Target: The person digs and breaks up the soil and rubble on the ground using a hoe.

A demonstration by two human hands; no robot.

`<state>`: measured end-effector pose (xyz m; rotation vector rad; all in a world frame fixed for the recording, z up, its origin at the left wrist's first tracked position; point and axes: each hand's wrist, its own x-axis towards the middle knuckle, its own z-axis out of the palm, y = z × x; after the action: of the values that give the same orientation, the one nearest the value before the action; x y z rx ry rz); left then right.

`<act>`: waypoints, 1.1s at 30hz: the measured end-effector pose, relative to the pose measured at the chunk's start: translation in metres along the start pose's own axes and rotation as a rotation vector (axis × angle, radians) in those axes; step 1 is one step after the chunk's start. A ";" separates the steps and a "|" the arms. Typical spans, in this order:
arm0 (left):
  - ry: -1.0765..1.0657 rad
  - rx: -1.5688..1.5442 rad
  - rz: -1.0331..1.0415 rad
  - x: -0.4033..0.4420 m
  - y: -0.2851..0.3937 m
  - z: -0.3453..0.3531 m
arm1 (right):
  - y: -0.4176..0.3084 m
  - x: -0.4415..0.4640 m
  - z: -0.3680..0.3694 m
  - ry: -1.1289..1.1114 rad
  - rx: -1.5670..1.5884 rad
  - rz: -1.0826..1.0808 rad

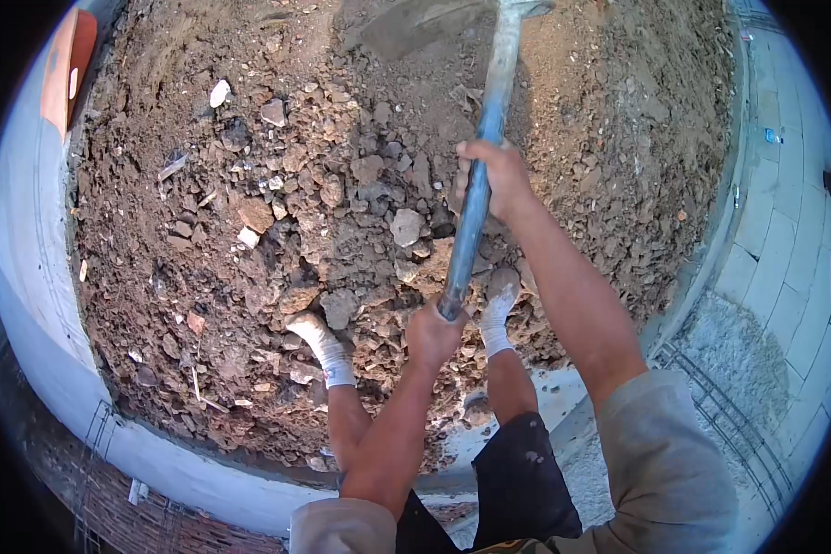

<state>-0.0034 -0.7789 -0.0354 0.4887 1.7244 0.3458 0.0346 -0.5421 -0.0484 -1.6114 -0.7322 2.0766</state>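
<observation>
A hoe (474, 217) with a long, blue-painted handle runs from the middle of the head view up to the top edge. Its dull metal blade is blurred and partly cut off there, over the soil. My left hand (434, 334) is wrapped round the lower end of the handle. Higher up, my right hand (500, 177) grips the shaft, thumb across it. Beneath both hands lies loose brown soil (249, 360) mixed with stones and rubble. My feet, in whitish, dirt-marked socks or footwear, stand in it on either side of the handle's end.
A pale low wall (42, 249) curves round the left and bottom of the soil. An orange-brown object (67, 69) rests on it at upper left. On the right are paving slabs (774, 240), and steel rebar (734, 425) lies at lower right.
</observation>
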 end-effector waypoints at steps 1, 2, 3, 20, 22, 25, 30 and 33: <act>0.100 -0.016 0.111 0.031 0.021 -0.010 | -0.021 0.033 -0.003 0.013 -0.001 -0.027; 0.094 0.136 0.086 0.055 0.045 -0.020 | -0.027 0.070 -0.013 0.066 0.014 -0.058; 0.029 0.156 0.026 0.066 0.063 -0.027 | -0.023 0.088 -0.024 0.127 -0.032 -0.016; -0.636 0.662 -0.470 -0.238 -0.123 -0.132 | 0.219 -0.274 0.015 0.524 0.460 0.675; -0.749 0.657 -0.514 -0.290 -0.156 -0.156 | 0.238 -0.323 0.039 0.489 0.516 0.808; -0.525 0.363 -0.346 -0.331 -0.123 -0.157 | 0.231 -0.350 0.044 0.415 0.602 0.828; -0.474 0.724 -0.329 -0.244 -0.100 -0.095 | 0.170 -0.287 -0.030 0.370 0.610 0.558; -0.238 0.678 0.105 -0.110 -0.044 -0.033 | 0.102 -0.177 -0.098 0.414 0.530 0.223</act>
<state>-0.0238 -0.8705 0.0434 1.0671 1.5573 -0.2353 0.1734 -0.7140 0.0015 -1.7620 0.1358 1.7715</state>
